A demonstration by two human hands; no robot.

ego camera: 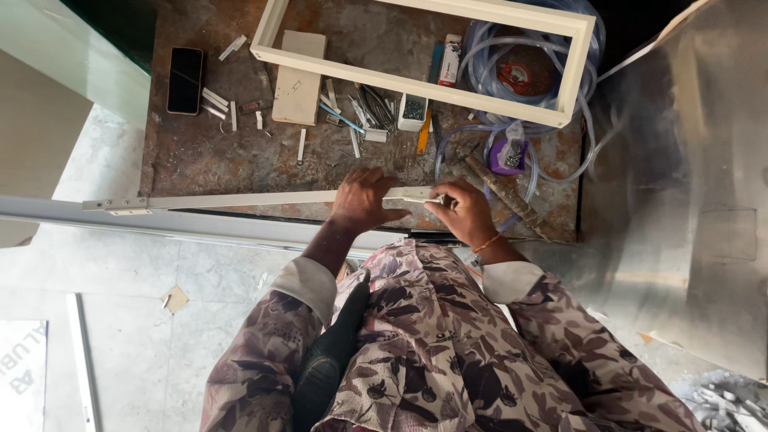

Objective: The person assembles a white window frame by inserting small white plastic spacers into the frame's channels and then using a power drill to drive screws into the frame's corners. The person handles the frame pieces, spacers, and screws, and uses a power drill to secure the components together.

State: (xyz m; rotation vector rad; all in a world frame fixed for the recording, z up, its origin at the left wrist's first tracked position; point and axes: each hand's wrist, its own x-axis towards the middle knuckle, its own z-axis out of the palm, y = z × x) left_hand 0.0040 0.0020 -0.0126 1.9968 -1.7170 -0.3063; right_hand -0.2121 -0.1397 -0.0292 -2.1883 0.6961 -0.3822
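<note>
The left hand [364, 200] lies over a long white bar [240, 198], fingers curled down across its top and pressing it flat to the near edge of the rusty bench [208, 152] — a grip that would steady the bar while the other hand works on its end. The right hand [462, 210] meets that end just beyond the left fingertips, its fingers pinched narrow on a small pale piece [420, 196] at the bar's tip; how that piece joins the bar I cannot tell. The bar runs far out past the left wrist, overhanging the bench, with a small bracket [120, 206] at its far end.

Beyond the fingers, farther up the bench, lie a scatter of short white offcuts [216, 100], a black phone [185, 79], a white frame [424, 84] and coiled clear hose [488, 72] — all well apart from both hands. A wooden handle [500, 192] lies just past the right knuckles.
</note>
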